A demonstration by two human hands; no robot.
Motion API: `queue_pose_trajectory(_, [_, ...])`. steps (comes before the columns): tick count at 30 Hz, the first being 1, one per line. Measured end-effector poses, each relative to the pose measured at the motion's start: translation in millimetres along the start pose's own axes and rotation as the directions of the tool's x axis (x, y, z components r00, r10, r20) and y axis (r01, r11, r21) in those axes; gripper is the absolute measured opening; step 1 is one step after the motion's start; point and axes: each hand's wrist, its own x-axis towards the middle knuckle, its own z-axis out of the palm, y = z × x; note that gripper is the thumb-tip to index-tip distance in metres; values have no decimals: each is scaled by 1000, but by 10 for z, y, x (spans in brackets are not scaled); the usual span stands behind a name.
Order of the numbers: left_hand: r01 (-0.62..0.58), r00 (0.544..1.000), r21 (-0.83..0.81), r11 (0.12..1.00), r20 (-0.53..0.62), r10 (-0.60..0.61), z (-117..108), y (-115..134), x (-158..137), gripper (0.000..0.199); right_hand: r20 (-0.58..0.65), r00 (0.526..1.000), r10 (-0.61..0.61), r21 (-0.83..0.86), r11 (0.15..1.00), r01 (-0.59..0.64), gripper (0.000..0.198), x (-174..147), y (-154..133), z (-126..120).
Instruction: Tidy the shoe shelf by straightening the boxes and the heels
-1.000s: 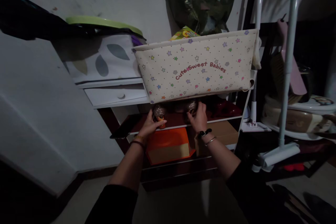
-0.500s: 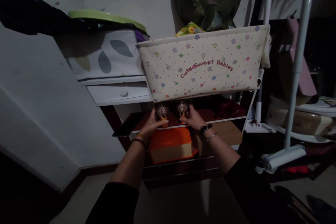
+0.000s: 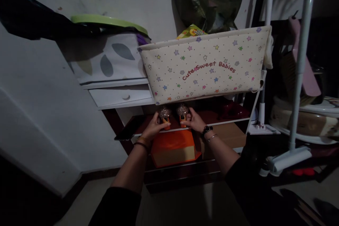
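Note:
Two small shoes with glittery, rounded toes and orange near ends stand side by side on the rack's dark red shelf [image 3: 173, 122]. My left hand [image 3: 154, 126] is closed on the left shoe [image 3: 165, 113], its thumb along the orange end. From the other side, my right hand [image 3: 195, 120] grips the right shoe [image 3: 182, 111], with the thumb on its near end. A narrow gap separates the pair. Their far ends lie in shadow under the star-patterned fabric bin [image 3: 203, 67].
Below the shelf lie an orange box [image 3: 172, 144] and a brown box [image 3: 230, 134]. Glossy dark red shoes [image 3: 235, 109] sit further right. A white drawer [image 3: 120, 97] is at left. A grey-handled mop [image 3: 296, 77] and a pink brush [image 3: 307, 67] stand at right.
The right shoe has shifted slightly left and down with my right hand, nearer the left shoe. My left hand keeps its hold. The view has tilted a little.

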Motion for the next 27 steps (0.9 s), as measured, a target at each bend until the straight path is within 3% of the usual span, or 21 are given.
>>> queue_pose_trajectory(7, [-10, 999, -1, 1000, -41, 10, 68, 23, -43, 80, -2, 1000, -24, 0, 1000, 24, 93, 16, 38, 20])
queue_pose_trajectory(13, [33, 999, -13, 999, -6, -33, 63, 39, -63, 83, 3, 1000, -19, -69, 997, 20, 91, 10, 48, 8])
queue_pose_trajectory(27, [-19, 999, -7, 1000, -41, 18, 74, 1, -35, 79, 31, 999, -34, -131, 991, 37, 83, 11, -27, -71])
